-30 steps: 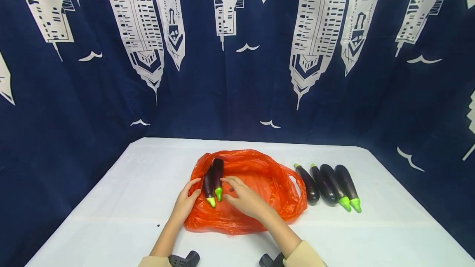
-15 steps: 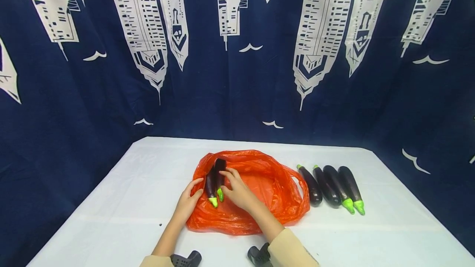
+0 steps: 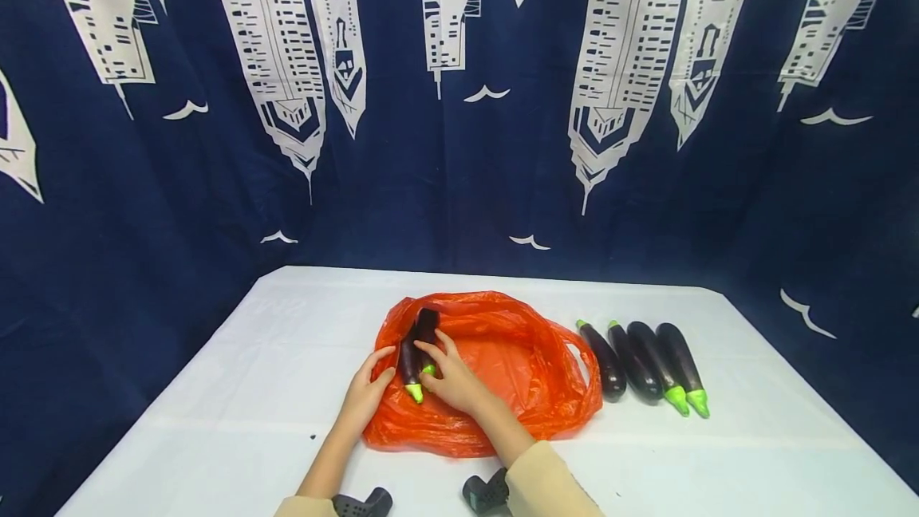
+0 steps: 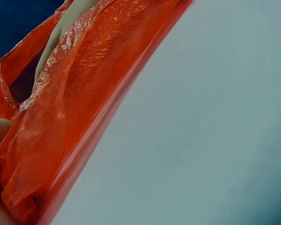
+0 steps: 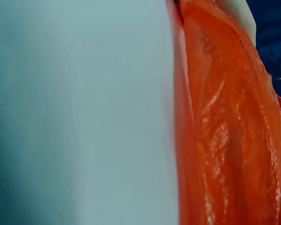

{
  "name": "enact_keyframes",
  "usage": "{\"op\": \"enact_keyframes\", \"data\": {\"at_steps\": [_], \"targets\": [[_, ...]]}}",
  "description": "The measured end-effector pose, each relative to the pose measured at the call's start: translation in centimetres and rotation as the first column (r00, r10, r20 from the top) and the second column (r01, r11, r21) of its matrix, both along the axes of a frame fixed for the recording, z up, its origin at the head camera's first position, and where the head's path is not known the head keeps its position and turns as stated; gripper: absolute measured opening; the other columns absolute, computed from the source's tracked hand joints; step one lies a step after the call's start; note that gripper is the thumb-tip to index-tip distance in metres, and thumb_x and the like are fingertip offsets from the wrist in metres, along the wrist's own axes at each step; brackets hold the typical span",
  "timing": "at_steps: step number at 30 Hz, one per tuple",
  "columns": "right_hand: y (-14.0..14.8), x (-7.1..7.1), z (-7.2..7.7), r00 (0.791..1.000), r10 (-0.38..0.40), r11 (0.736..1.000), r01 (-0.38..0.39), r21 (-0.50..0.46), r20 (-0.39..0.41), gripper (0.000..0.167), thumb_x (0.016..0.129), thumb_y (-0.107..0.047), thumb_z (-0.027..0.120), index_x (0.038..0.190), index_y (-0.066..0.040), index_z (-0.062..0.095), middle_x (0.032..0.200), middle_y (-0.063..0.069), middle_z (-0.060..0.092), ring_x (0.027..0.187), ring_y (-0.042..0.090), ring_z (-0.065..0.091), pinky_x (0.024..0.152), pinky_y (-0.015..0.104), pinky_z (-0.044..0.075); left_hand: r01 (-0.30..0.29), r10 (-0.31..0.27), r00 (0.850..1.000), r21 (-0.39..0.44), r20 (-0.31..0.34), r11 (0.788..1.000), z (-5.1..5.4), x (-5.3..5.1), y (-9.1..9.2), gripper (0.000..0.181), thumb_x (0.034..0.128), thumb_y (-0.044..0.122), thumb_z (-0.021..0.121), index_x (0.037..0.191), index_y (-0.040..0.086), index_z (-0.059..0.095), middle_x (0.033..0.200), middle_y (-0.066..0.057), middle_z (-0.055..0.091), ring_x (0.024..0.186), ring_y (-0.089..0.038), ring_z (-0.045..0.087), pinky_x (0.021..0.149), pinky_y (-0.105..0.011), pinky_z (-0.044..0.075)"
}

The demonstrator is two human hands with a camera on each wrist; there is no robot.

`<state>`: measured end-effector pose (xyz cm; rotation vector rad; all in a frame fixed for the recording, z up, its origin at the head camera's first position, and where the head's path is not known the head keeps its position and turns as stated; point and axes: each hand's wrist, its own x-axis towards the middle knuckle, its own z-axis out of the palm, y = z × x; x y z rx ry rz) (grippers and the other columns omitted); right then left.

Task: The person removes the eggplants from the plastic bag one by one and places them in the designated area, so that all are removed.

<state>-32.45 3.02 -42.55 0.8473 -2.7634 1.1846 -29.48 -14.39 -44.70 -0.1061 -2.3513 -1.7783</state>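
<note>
An orange-red plastic bag (image 3: 517, 389) lies wide-mouthed on the white table. Two dark eggplants sit in its left part: a left eggplant (image 3: 409, 361) and a right eggplant (image 3: 427, 327), both with green stem ends toward me. My left hand (image 3: 364, 397) holds the bag's left rim; in the left wrist view a finger lies behind the bag wall and another part of the hand in front. Reaching into the bag, my right hand (image 3: 459, 381) has its fingers and thumb about the right eggplant, partly covering it. The right wrist view shows mostly bag and table.
Several more eggplants (image 3: 646, 365) lie side by side on the table (image 3: 215, 389), right of the bag. A bag handle loop (image 3: 577, 365) rises at the bag's right edge. Behind the table hangs a dark blue curtain (image 3: 431, 182) with white buildings.
My right hand has moved left, from beside the right eggplant onto it, with its fingers closing in around it. My left hand stays at the bag's rim. The view has shifted slightly.
</note>
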Motion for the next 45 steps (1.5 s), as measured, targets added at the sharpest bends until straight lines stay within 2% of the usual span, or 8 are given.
{"op": "enact_keyframes", "data": {"at_steps": [5,12,19,24,32,39,43,45], "targets": [[-0.3,0.0,-0.2,0.999,0.011,1.000,-0.011,0.017,-0.032,0.050,0.086,-0.021,0.056,0.135,-0.019,0.044,0.151,0.014,0.018,0.126,0.038,0.040,0.101,0.054,0.035,-0.001,0.001,1.000,-0.008,0.009,1.000,0.2,0.2,-0.2,0.038,0.0918,0.013,0.048,0.129,0.007,0.046,0.138,-0.021,0.040,0.128,-0.037,0.034,0.106,-0.057,0.024],[-0.9,0.2,-0.3,0.998,-0.026,0.995,0.031,0.094,-0.057,0.049,0.087,-0.023,0.054,0.135,-0.020,0.044,0.152,0.007,0.019,0.122,0.035,0.046,0.098,0.052,0.039,0.001,-0.001,1.000,0.011,0.021,1.000,-0.2,0.5,-0.3,0.038,0.0916,0.013,0.048,0.129,0.008,0.046,0.138,-0.019,0.041,0.127,-0.035,0.036,0.105,-0.056,0.026],[-1.0,0.2,-1.0,0.996,-0.077,0.996,0.079,0.049,-0.053,0.048,0.087,-0.025,0.056,0.133,-0.018,0.047,0.151,0.008,0.024,0.126,0.033,0.043,0.099,0.053,0.038,0.002,-0.002,1.000,0.007,0.017,1.000,-0.5,0.5,-0.2,0.038,0.0915,0.013,0.048,0.129,0.007,0.046,0.137,-0.020,0.042,0.126,-0.036,0.036,0.105,-0.056,0.026],[-1.1,0.2,-0.9,0.992,-0.115,0.993,0.115,0.008,-0.045,0.041,0.087,-0.024,0.058,0.126,-0.014,0.053,0.149,0.009,0.027,0.126,0.032,0.043,0.099,0.052,0.038,0.003,-0.003,1.000,0.015,0.019,1.000,-0.5,0.2,-0.1,0.037,0.0913,0.013,0.048,0.128,0.009,0.047,0.137,-0.018,0.042,0.127,-0.035,0.036,0.106,-0.056,0.025],[-1.3,0.3,-0.7,0.982,-0.161,0.987,0.157,-0.045,-0.097,0.033,0.083,-0.017,0.063,0.114,-0.007,0.059,0.141,0.015,0.037,0.120,0.034,0.048,0.097,0.047,0.042,0.007,-0.007,1.000,-0.002,0.009,1.000,-0.2,0.2,0.0,0.037,0.0923,0.013,0.047,0.129,0.007,0.046,0.137,-0.020,0.042,0.128,-0.036,0.035,0.106,-0.057,0.024],[-1.2,0.7,-0.5,0.979,-0.173,0.985,0.174,-0.006,-0.107,0.031,0.079,-0.007,0.065,0.110,-0.007,0.060,0.138,0.016,0.040,0.113,0.035,0.053,0.094,0.046,0.045,0.012,-0.013,1.000,0.019,0.019,1.000,-0.4,0.1,0.2,0.037,0.0918,0.011,0.048,0.129,0.005,0.047,0.137,-0.021,0.042,0.127,-0.036,0.035,0.106,-0.057,0.024],[-1.0,1.0,0.0,0.980,-0.172,0.985,0.174,0.010,-0.099,0.033,0.078,-0.007,0.064,0.111,-0.008,0.059,0.138,0.015,0.040,0.112,0.035,0.053,0.093,0.047,0.045,0.005,-0.005,1.000,-0.004,0.020,1.000,-0.2,0.1,0.1,0.037,0.0922,0.012,0.048,0.129,0.006,0.046,0.137,-0.021,0.042,0.126,-0.036,0.036,0.106,-0.057,0.025],[-1.0,1.1,0.4,0.983,-0.167,0.986,0.169,0.013,-0.081,0.034,0.079,-0.007,0.064,0.112,-0.008,0.058,0.138,0.015,0.039,0.107,0.034,0.055,0.089,0.045,0.048,0.000,0.000,1.000,-0.012,0.018,1.000,-0.1,0.2,0.1,0.037,0.0923,0.013,0.048,0.129,0.007,0.046,0.137,-0.020,0.041,0.126,-0.036,0.036,0.106,-0.057,0.025]]}}
